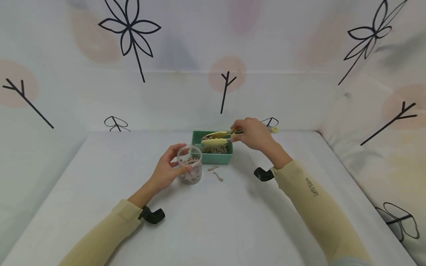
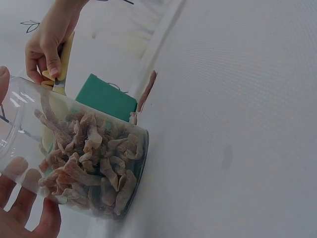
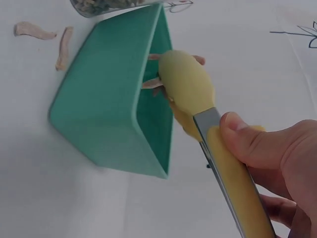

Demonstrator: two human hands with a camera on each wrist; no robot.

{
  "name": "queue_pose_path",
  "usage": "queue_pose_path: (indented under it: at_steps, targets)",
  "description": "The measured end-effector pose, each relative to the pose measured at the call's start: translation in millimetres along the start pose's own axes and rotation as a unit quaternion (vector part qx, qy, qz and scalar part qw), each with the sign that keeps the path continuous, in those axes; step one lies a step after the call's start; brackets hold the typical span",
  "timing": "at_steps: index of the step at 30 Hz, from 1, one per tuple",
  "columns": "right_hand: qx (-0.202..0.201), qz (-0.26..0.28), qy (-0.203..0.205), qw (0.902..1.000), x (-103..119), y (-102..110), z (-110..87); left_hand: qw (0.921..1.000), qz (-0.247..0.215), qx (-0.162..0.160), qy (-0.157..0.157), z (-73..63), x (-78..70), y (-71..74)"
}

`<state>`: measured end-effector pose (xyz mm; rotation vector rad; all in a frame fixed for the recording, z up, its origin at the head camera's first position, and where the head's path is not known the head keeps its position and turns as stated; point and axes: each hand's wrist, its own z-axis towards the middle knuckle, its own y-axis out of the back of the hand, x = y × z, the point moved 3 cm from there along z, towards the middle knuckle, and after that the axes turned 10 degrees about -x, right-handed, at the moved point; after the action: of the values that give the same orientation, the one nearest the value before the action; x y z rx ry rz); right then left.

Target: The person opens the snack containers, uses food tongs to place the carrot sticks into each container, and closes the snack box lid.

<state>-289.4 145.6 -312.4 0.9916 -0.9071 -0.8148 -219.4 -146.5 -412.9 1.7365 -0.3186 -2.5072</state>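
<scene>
My left hand [image 1: 165, 167] grips a clear round jar [image 1: 196, 173] that stands on the table. Brownish dried strips [image 2: 91, 161] fill its lower part. In my right hand [image 1: 253, 133] is a pair of yellow-tipped tongs [image 3: 230, 173] with metal arms. Their tips are at the mouth of a green rectangular box [image 1: 216, 159], just right of the jar. A few pale strips [image 3: 152, 84] stick out around the tips in the right wrist view. More strips [image 1: 217, 149] lie inside the box.
Two loose strips [image 1: 217, 176] lie on the white table [image 1: 213, 221] in front of the box. A patterned cloth wall [image 1: 179, 99] rises behind the table's far edge. Each wrist carries a black camera mount [image 1: 264, 174].
</scene>
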Motion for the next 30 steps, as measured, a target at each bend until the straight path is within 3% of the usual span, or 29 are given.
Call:
queue_pose_path:
  at_steps: [7, 21, 30]
  targets:
    - [-0.009, -0.003, -0.012, 0.9999, 2, 15, -0.3, 1.0, 0.001, 0.002, 0.003, -0.8, -2.7, -0.4]
    - [-0.034, 0.014, 0.008, 0.9993, 9, 31, -0.8, 1.0, -0.007, 0.003, 0.001, -0.4, -1.8, -1.4]
    - [-0.063, 0.056, 0.035, 0.9959, 30, 51, -4.8, 1.0, -0.007, 0.004, 0.005, -0.6, -4.9, -1.3]
